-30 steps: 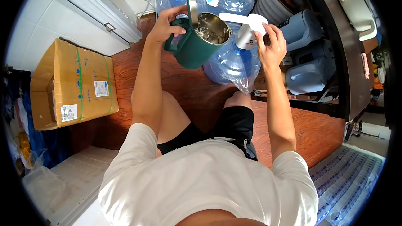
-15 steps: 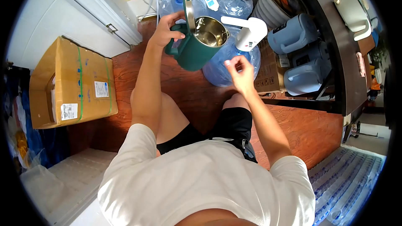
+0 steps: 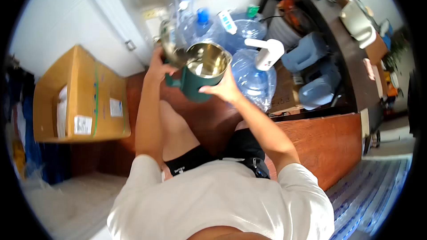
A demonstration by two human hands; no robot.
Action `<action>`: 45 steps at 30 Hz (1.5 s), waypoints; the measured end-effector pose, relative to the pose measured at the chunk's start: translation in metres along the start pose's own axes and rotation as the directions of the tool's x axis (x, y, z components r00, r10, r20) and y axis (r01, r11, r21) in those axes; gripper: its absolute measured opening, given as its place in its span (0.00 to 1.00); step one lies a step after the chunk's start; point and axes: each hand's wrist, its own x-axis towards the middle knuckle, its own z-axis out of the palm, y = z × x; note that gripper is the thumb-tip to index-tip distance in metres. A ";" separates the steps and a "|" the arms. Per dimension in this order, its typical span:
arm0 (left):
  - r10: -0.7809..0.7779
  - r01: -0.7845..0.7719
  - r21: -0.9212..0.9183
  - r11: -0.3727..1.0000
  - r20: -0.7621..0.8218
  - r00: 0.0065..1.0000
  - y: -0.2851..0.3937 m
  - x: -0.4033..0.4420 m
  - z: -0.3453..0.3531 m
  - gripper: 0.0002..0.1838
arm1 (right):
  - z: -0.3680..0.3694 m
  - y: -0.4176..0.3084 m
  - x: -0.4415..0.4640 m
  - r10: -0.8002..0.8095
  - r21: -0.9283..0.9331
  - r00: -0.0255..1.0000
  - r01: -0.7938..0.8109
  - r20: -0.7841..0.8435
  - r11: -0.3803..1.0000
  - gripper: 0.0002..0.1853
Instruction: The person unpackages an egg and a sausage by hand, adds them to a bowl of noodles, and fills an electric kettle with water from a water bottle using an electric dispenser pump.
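A green electric kettle (image 3: 199, 88) with a shiny steel inside is held up in front of me, its lid (image 3: 168, 40) swung open toward the left. My left hand (image 3: 158, 67) is closed at the top of the kettle's handle, beside the lid hinge; its fingers are partly hidden. Against the right side of the kettle's body, my right hand (image 3: 226, 88) is wrapped with the thumb across the front. Just right of the kettle stands a large clear water jug (image 3: 253, 82) with a white pump dispenser (image 3: 269, 54) on top, its spout pointing left.
More water jugs (image 3: 202, 31) stand by the wall, one with a blue cap and one with a green cap. A cardboard box (image 3: 82, 102) is at left. Blue-grey pitchers (image 3: 316, 90) sit in a dark shelf (image 3: 351, 80) at right. Reddish wood floor (image 3: 320, 142) lies below.
My right hand has moved left from beside the water jug and taken hold of the kettle's body. The kettle has shifted down and left, and the view has shifted slightly.
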 end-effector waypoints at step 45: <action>0.311 -0.308 0.092 0.947 -0.017 0.950 0.164 0.478 0.420 0.63 | -0.464 -0.408 0.345 0.452 -0.433 0.888 -0.441 -0.083 0.786 0.59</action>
